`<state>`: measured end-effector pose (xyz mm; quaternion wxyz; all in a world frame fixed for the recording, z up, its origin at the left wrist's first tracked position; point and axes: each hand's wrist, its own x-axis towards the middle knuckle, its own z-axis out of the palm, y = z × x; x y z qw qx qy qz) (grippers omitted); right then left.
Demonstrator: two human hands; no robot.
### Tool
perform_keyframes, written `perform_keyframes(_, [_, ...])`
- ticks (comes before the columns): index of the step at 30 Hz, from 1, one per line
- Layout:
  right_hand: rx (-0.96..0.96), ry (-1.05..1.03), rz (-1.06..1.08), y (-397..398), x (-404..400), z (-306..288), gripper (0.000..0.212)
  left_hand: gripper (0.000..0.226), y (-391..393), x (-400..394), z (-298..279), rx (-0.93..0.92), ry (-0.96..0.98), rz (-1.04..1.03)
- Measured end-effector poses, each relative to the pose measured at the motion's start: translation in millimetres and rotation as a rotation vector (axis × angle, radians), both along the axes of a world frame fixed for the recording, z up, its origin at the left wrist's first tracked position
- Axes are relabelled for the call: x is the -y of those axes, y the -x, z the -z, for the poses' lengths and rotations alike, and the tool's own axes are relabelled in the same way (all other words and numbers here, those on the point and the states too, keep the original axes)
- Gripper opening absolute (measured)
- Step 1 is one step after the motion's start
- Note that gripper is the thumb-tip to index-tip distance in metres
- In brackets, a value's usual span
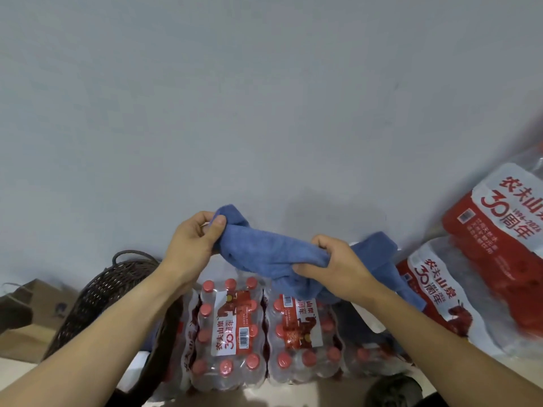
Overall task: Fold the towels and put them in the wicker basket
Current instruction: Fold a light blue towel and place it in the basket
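Observation:
A blue towel hangs bunched in the air between my two hands, in front of a grey wall. My left hand pinches its upper left corner between thumb and fingers. My right hand grips the bunched middle, and the towel's other end droops behind that hand to the right. The dark brown wicker basket stands low at the left, partly hidden by my left forearm; its inside is not visible.
Shrink-wrapped packs of red-capped water bottles lie directly under the towel. More packs with red and white labels are stacked at the right. A cardboard box sits left of the basket. A dark object lies at the bottom edge.

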<state>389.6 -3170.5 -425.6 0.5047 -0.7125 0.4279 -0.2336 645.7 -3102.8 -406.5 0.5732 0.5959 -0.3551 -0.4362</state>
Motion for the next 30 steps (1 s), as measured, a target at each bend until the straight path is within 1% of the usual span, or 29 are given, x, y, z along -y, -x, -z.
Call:
perform_keyframes(2, [0.000,-0.011,0.020,3.7,0.8,-0.3,0.023,0.014,-2.3,-0.9,0.2,-0.017,-0.006,0.017])
perform_keyframes(5, [0.001,-0.049,0.030,10.0,3.0,-1.0,0.029,0.014,-2.6,-2.3,3.0,0.003,-0.030,0.032])
perform_keyframes(7, [0.002,-0.090,-0.032,14.7,5.0,-3.4,0.034,0.013,-2.4,-3.4,4.2,0.070,-0.035,0.026])
perform_keyframes(9, [-0.056,-0.070,-0.115,19.9,6.9,-6.3,0.035,0.012,-2.9,-3.8,5.3,0.173,-0.030,0.007])
perform_keyframes(11, [-0.127,-0.038,-0.159,24.0,7.6,-7.6,0.033,0.011,-3.2,-3.5,5.8,0.307,-0.023,-0.013])
perform_keyframes(13, [-0.168,-0.018,-0.164,27.1,8.8,-6.9,0.027,0.010,-2.7,-3.2,5.9,0.408,-0.020,-0.024])
perform_keyframes(16, [-0.165,0.019,-0.148,29.4,10.4,-6.8,0.014,0.008,-1.7,-3.5,7.5,0.432,-0.026,0.013])
perform_keyframes(19, [-0.062,-0.010,-0.116,27.9,9.8,-10.8,0.015,0.011,1.1,-5.1,6.2,0.433,-0.021,0.084])
perform_keyframes(21, [-0.020,-0.003,-0.090,25.1,7.4,-15.2,0.017,0.018,-0.3,-6.7,2.8,0.478,-0.061,0.202])
perform_keyframes(24, [0.074,0.011,-0.114,17.4,-0.2,-21.6,0.017,0.036,-0.8,-11.3,2.5,0.498,-0.250,0.610])
perform_keyframes(26, [0.126,0.015,-0.176,10.4,-7.4,-24.5,0.015,0.054,4.6,-14.6,7.4,0.523,-0.343,0.790])
perform_keyframes(28, [0.146,0.006,-0.243,3.1,-14.4,-25.2,0.013,0.072,15.1,-15.5,12.0,0.546,-0.319,0.848])
perform_keyframes(29, [0.143,0.007,-0.271,-0.1,-16.9,-24.4,0.014,0.072,20.7,-15.2,13.6,0.541,-0.261,0.856])
perform_keyframes(30, [0.133,0.012,-0.289,-2.9,-18.5,-22.9,0.015,0.064,25.7,-14.7,15.0,0.521,-0.186,0.863])
